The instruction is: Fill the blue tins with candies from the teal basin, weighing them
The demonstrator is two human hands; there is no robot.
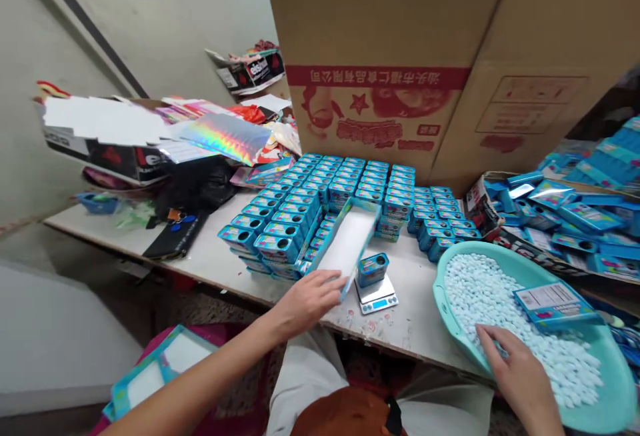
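Observation:
At the table's middle, my left hand [311,297] grips the near end of a long blue cardboard tray [349,233] with a white inside. The tray lies slantwise beside stacked small blue boxes [280,233]. To the right of the tray, one blue box [373,269] stands on a small digital scale [379,295]. My right hand [523,373] is at the near side of a turquoise basin [440,289], over many pale blue candies [483,289]. Its thumb and index finger are apart; its other fingers are partly hidden. A flat blue box [557,304] rests on the candies.
Tall brown cardboard [370,23] stands behind the stacks. A carton of blue packs [565,206] is at the right. Left are a wallet with keys [175,239], a black bag [203,186] and piled papers [105,119]. Blue trays [160,369] lie below the table edge.

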